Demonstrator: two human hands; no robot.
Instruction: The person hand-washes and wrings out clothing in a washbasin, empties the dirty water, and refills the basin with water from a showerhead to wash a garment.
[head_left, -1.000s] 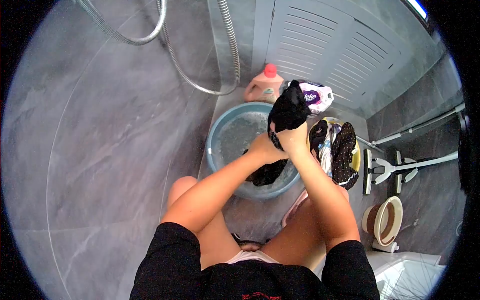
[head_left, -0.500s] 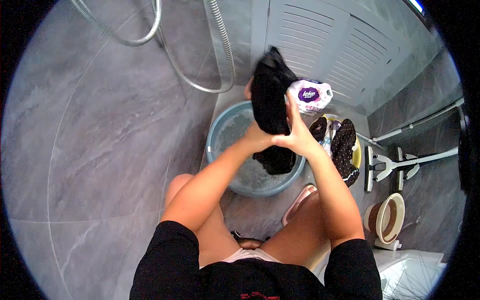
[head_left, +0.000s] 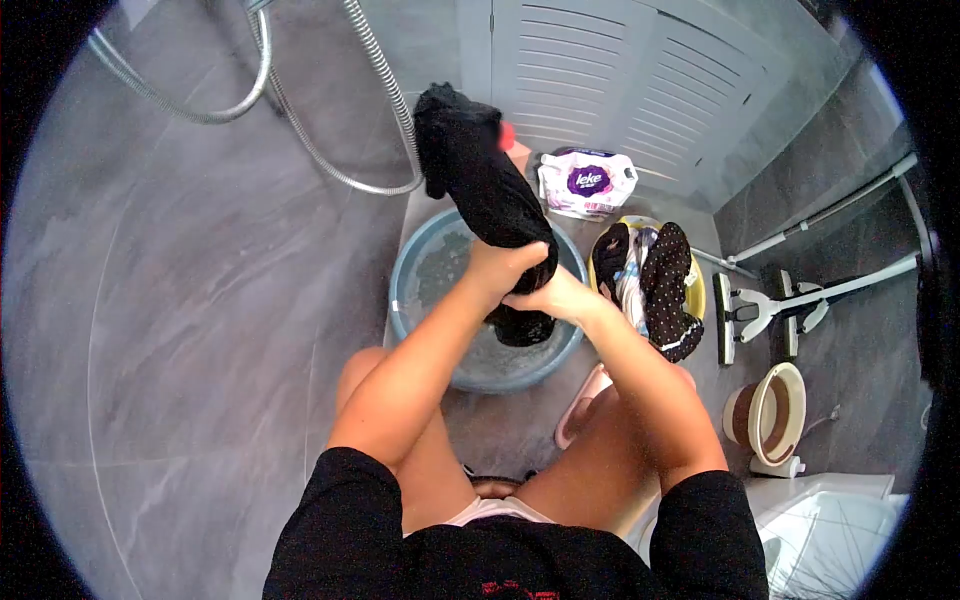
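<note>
A black garment (head_left: 485, 200) is bunched lengthwise in both my hands above a round blue basin (head_left: 400, 300). Its upper part slants up and left past the basin's far rim, and its lower end hangs into the basin. My left hand (head_left: 505, 270) is wrapped round the middle of the bundle. Just below and to the right, my right hand (head_left: 552, 297) grips the same cloth, its fingers partly hidden behind it. Greyish, cloudy water (head_left: 430, 265) shows inside the basin.
Right of the basin stands a yellow tub (head_left: 697, 298) of dark and patterned clothes. Beyond it lies a white-purple leke pack (head_left: 588, 182). A shower hose (head_left: 380, 60) hangs at upper left. A squeegee mop (head_left: 765, 312) and brown-cream bucket (head_left: 775, 415) are at right.
The garment's upper part has swung left. My right hand, spread along the cloth's side before, now closes round it lower down. The whole view has shifted slightly.
</note>
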